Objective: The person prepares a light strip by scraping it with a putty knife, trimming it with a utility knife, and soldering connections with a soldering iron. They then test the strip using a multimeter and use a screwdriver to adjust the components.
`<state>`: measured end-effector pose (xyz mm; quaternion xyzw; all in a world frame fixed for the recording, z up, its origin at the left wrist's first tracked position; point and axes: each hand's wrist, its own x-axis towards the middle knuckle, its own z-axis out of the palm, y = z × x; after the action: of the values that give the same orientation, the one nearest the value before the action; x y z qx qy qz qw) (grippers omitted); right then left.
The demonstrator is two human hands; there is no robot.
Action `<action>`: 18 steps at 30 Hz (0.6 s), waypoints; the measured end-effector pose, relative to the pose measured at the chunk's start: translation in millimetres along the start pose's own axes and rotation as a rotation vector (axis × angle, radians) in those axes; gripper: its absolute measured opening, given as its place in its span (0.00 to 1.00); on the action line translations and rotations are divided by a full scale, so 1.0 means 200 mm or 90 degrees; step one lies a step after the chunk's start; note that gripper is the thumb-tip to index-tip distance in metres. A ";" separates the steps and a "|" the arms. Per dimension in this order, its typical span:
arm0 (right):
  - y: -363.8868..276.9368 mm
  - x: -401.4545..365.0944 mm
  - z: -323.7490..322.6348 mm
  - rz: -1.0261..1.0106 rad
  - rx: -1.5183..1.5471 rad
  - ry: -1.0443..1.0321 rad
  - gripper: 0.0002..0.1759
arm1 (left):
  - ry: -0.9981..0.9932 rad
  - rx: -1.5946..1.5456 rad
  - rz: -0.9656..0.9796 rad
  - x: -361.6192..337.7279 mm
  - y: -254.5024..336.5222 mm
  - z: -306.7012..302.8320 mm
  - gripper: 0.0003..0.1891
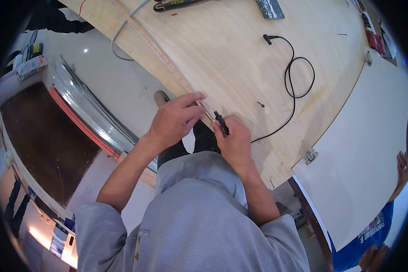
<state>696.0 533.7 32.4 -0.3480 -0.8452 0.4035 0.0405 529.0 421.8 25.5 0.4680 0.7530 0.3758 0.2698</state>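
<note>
Left hand [177, 120] pinches the orange strip [163, 59]; right hand [235, 141] grips the black plug [221, 122].

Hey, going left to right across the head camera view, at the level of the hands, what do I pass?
Stack of metal rails → left hand → black tool held in the right hand → black cable → white panel → another person's hand.
</note>
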 end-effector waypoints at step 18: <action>0.06 -0.08 0.01 -0.266 -0.287 0.029 0.14 | -0.477 0.324 0.270 0.48 -0.01 -0.14 0.03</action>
<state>713.8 526.6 26.2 -0.1757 -0.9656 0.1808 0.0632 467.0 499.3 35.4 0.7645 0.5606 0.0332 0.3166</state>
